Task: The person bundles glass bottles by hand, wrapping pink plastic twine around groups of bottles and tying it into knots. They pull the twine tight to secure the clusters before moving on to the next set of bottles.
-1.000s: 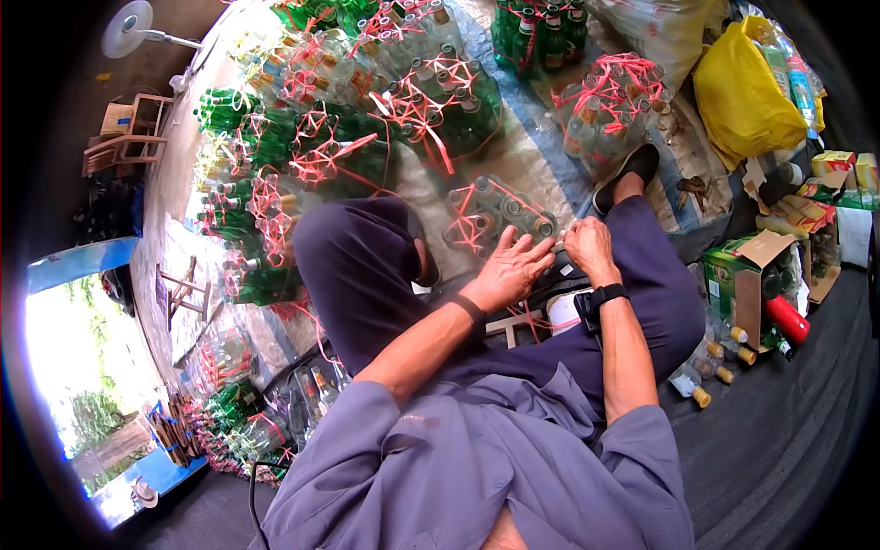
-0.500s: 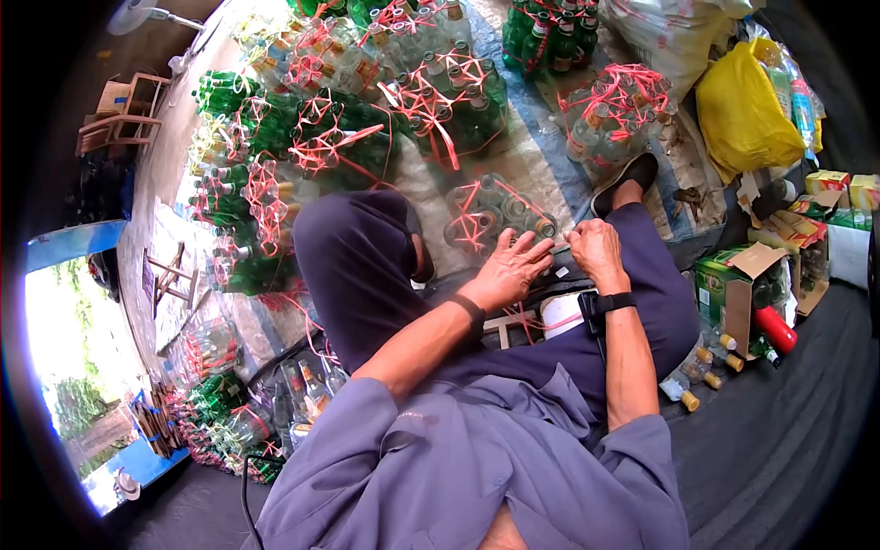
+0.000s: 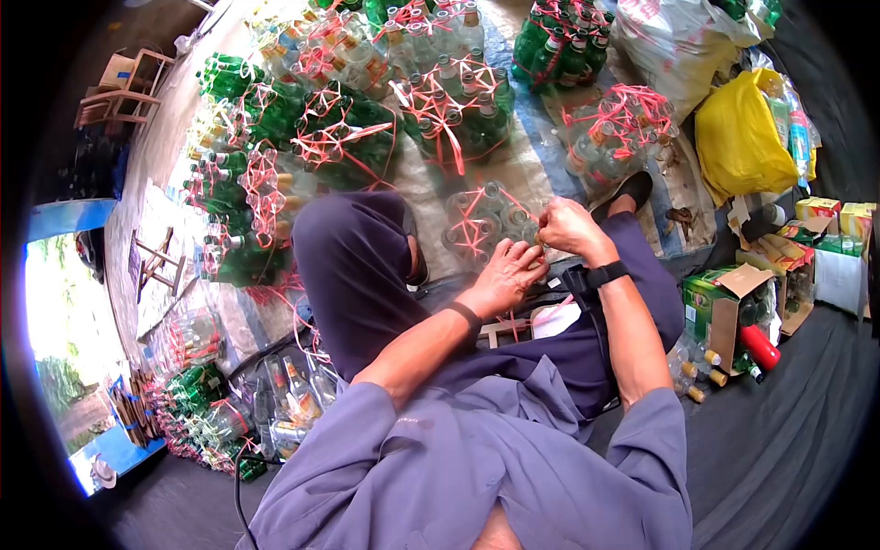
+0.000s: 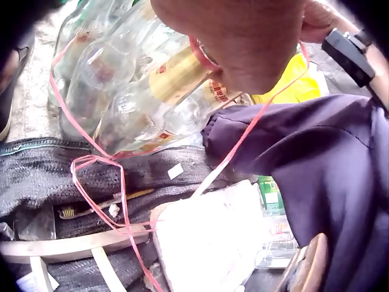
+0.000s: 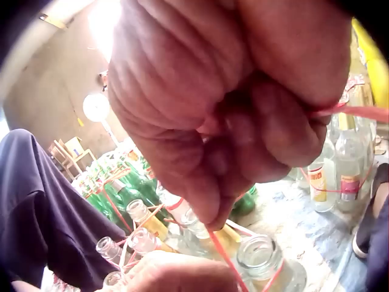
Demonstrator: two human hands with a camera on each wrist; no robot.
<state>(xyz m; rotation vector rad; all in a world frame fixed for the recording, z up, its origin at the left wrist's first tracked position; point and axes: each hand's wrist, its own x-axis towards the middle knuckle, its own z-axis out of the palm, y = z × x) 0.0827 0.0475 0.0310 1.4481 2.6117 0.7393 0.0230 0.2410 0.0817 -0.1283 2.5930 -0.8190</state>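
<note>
A cluster of clear glass bottles [image 3: 477,240] stands between the person's feet, laced with pink plastic twine [image 3: 472,229]. My right hand [image 3: 570,227] is above its near right side. In the right wrist view, curled fingers [image 5: 213,182] pinch a pink strand that runs down to the bottle necks. My left hand [image 3: 507,278] is at the near edge, its fingers bent over the bottle necks. The left wrist view has a gold-labelled bottle neck [image 4: 182,73] going under that hand, partly hidden, with twine around it. A loose twine loop [image 4: 97,164] hangs below.
Tied bundles of green bottles [image 3: 348,133] stand ahead and left. Another pink-tied bundle [image 3: 614,137] is by the right shoe. A yellow bag [image 3: 747,128], cardboard boxes [image 3: 733,293] and loose bottles [image 3: 701,367] lie to the right. A wooden stool [image 4: 73,243] is below the hands.
My right hand has moved up and left over the bottle tops, turning at the wrist. My left hand's fingers, spread before, are now drawn in and more bent.
</note>
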